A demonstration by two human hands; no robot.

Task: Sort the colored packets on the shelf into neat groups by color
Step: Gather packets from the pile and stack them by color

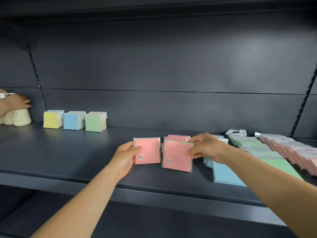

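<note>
My left hand (126, 156) pinches the left edge of a single pink packet (149, 150) held upright on the dark shelf (68, 152). To its right my right hand (206, 146) grips a bunch of pink packets (177, 155) by their right edge, also upright. At the back left stand three neat groups: yellow packets (51, 119), blue packets (72, 121) and green packets (94, 122).
To the right lie larger blue packets (226, 174), green packets (274, 162) and a pink row (291, 150) in clear sleeves. At the far left another person's hand (18, 102) rests on cream-coloured items (17, 117). A dark back panel closes the shelf behind.
</note>
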